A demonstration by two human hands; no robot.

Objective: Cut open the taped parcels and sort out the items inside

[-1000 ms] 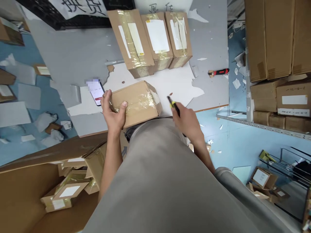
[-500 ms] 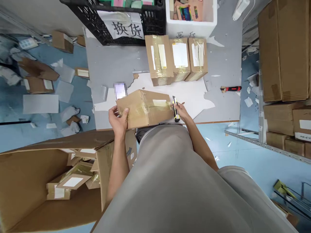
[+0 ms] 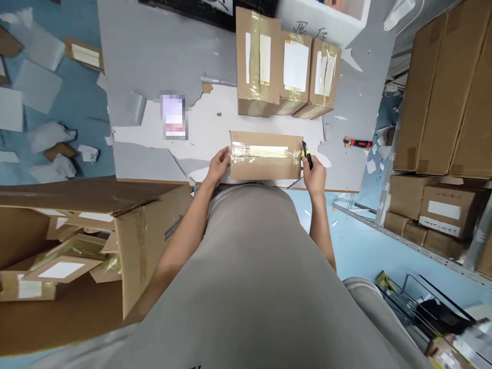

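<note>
A taped cardboard box (image 3: 266, 166) lies on the table near its front edge, long side toward me, with a pale label strip under clear tape on top. My left hand (image 3: 220, 163) touches its left end, fingers bent against the side. In my right hand (image 3: 315, 174) is a box cutter (image 3: 306, 154), black and yellow, held upright against the box's right end. Whether the blade is out is too small to tell.
Three taped boxes (image 3: 258, 61) stand behind, before a white bin (image 3: 323, 23). A red-black cutter (image 3: 359, 143) lies at right, a blurred rectangular item (image 3: 173, 115) at left. A large carton (image 3: 132, 251) with small boxes stands lower left; shelved cartons (image 3: 426, 92) are at right.
The box has turned from tilted to flat and square to the table edge. My left hand has shifted to its left end; the right hand still holds the cutter. The camera view has moved.
</note>
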